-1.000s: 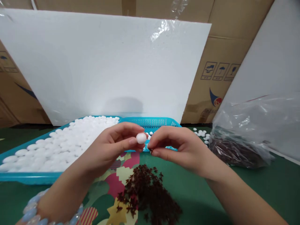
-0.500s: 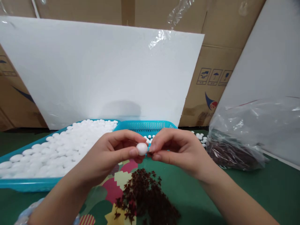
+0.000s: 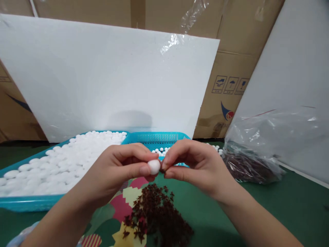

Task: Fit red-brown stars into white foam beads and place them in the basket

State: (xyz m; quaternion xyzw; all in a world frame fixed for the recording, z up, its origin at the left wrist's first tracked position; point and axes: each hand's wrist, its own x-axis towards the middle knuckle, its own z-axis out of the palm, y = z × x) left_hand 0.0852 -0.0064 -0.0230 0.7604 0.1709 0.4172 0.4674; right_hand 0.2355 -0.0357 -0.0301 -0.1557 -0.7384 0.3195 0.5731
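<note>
Between the thumb and fingers of my left hand (image 3: 128,163) is a smooth white ball (image 3: 154,167). Facing it, my right hand (image 3: 194,164) pinches a tiny dark brown piece (image 3: 161,165), mostly covered by the fingertips. That piece is at the ball's right side; whether it touches the ball, I cannot tell. Below both hands lies a heap of small dark brown star-shaped pieces (image 3: 164,216), partly on a colourful patterned sheet (image 3: 119,207).
At left stands a blue tray (image 3: 33,202) filled with white balls (image 3: 53,171). Behind my hands is a blue perforated basket (image 3: 158,137) with some white balls. A clear plastic bag (image 3: 253,168) of dark brown material lies right. A white board (image 3: 123,79) leans against cardboard boxes (image 3: 231,65).
The fingertips of my right hand and the brown piece have come slightly closer to the ball. The whole view has shifted a little. Both hands keep their pinch.
</note>
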